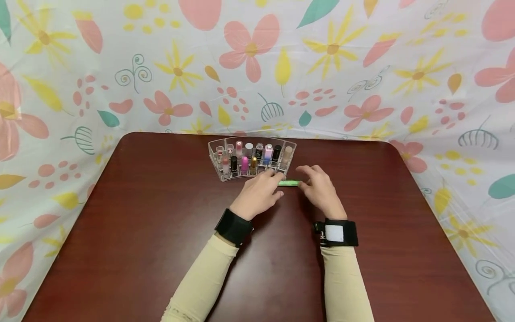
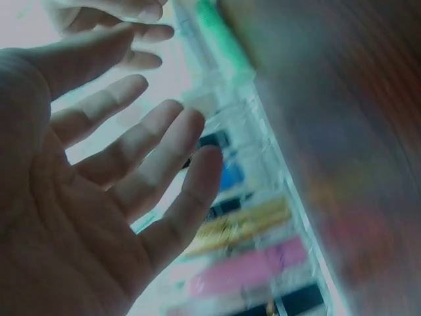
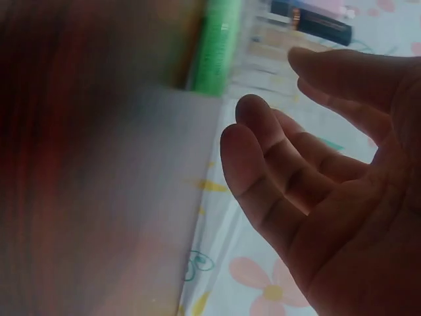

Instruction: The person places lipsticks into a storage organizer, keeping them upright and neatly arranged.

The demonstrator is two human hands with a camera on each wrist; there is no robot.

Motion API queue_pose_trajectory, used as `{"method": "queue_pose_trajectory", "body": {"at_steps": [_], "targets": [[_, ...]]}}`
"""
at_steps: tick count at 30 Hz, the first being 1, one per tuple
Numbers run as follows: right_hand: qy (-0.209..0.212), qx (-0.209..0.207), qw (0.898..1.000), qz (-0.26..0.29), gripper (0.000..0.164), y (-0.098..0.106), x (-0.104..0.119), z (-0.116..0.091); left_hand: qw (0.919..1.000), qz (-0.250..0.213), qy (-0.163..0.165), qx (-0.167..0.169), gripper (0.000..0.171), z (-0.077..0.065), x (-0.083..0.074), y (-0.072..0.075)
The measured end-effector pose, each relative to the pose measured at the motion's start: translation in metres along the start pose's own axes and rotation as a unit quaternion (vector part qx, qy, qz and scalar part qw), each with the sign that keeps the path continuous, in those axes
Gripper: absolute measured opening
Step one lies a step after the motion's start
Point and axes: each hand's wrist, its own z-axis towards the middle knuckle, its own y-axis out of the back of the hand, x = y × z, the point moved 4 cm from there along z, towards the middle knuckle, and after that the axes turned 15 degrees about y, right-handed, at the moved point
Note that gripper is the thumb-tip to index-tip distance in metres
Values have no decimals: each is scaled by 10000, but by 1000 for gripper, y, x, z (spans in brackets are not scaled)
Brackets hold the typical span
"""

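Observation:
A bright green stick [image 1: 289,183] lies on the table just in front of a clear plastic cosmetics organizer [image 1: 232,178]. My left hand [image 1: 259,192] is at the stick's left end, its fingers relaxed and spread, holding nothing in the left wrist view. Over on the right end, my right hand [image 1: 321,190] hovers with loosely bent fingers, and its palm is bare in the right wrist view. Lipsticks and small bottles stand in rows in the organizer, among them a pink tube [image 1: 244,165] and a gold one [image 1: 253,166]. The left fingers overlap the organizer's front right corner.
The dark reddish-brown table [image 1: 161,223] stretches out on both sides of the arms. Behind it hangs a white cloth [image 1: 153,27] printed with flowers, close to the table's back edge. Both wrists wear black straps [image 1: 232,227].

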Motion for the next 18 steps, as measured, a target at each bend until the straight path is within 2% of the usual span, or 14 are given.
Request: {"method": "queue_pose_trajectory", "body": {"at_steps": [5, 10, 13, 18], "targets": [[-192, 502, 9985, -100, 37, -21, -2, 1, 9994, 313, -67, -148, 35, 13, 2, -20], [-108, 598, 9979, -217, 22, -24, -4, 4, 9991, 385, -74, -172, 32, 20, 4, -29], [24, 725, 9972, -155, 16, -23, -4, 6, 9993, 375, 1, -58, 28, 21, 5, -31], [42, 1346, 9909, 67, 14, -27, -1, 9, 9992, 238, 118, 290, 25, 16, 8, -32]]}}
